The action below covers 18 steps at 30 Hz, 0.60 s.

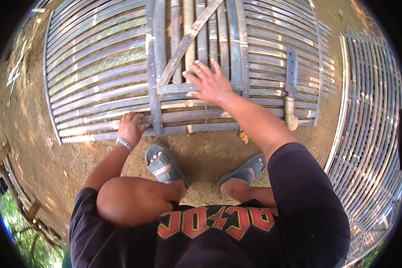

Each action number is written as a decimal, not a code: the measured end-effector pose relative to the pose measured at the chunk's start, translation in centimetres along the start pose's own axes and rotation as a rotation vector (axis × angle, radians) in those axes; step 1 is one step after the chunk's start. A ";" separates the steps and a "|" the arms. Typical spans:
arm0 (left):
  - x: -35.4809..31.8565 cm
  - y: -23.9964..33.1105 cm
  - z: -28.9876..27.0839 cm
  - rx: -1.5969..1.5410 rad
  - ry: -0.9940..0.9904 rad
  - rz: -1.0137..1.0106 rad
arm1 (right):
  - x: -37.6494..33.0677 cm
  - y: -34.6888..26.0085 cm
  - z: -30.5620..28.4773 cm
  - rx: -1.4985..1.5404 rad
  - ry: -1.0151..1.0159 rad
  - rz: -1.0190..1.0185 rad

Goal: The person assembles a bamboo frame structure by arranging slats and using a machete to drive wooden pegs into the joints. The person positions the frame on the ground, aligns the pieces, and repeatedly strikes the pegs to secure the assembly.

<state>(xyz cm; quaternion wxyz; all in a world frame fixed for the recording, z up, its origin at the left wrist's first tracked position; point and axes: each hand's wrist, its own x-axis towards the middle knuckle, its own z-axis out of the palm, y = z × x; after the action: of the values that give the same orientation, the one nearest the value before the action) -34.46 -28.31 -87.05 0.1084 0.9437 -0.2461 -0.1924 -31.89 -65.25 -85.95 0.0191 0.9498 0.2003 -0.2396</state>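
A bamboo slat panel (98, 89) lies flat in front of me, with long slats running crosswise and a middle section of upright poles. A diagonal bamboo brace (183, 47) crosses that middle section. My left hand (130, 127), with a metal bracelet at its wrist, curls its fingers over a slat at the near left edge. My right hand (208, 84) is spread open, palm down, by the brace's lower end and the crosspiece (178, 88); it holds nothing. On the right slats lies a large knife (291, 73) with a dark, holed blade and a wooden handle toward me.
Another bamboo slat panel (366, 116) stretches along the right side. My sandalled feet (165, 165) stand on brown dirt ground (201, 147) close to the panel's near edge. A dry leaf (244, 137) lies by that edge. Wooden poles (18, 196) and greenery are at the lower left.
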 end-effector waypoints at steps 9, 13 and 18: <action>0.5 0.1 -0.9 -0.013 -0.042 0.011 | -3.6 1.2 3.4 0.067 0.364 -0.056; 0.9 0.4 -0.6 -0.002 -0.006 0.095 | -2.8 2.7 5.0 0.044 0.327 -0.099; 0.7 0.1 -1.4 -0.004 -0.073 0.041 | -5.0 -1.7 4.7 0.384 0.644 -0.516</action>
<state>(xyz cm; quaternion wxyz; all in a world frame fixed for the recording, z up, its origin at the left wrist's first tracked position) -33.39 -28.60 -85.97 0.1052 0.9307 -0.2686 -0.2250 -38.69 -66.22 -87.67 -0.2812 0.8812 0.3780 0.0380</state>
